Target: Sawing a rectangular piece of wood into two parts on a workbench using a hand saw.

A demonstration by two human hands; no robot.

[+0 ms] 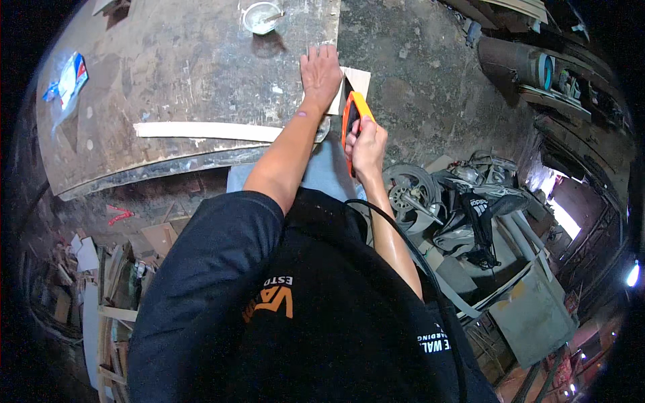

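My right hand (368,149) is wrapped round the orange and black handle of a handsaw (361,106). The saw's dark blade points away from me and meets a pale wooden board (360,79) at the right edge of the workbench (201,67). Part of this board sticks out past the edge, over the floor. My left hand (321,75) lies flat with its fingers stretched out, pressing on the board just left of the blade. My palm hides some of the board. A long pale wood strip (208,131) lies along the bench's near edge, its right end under my left forearm.
A white bowl (261,19) with a stick in it stands at the far side of the bench. A plastic bag (68,80) lies at the left. Wood scraps (111,295) are piled lower left. A wheel (406,190) and a dark bag (480,218) sit at the right.
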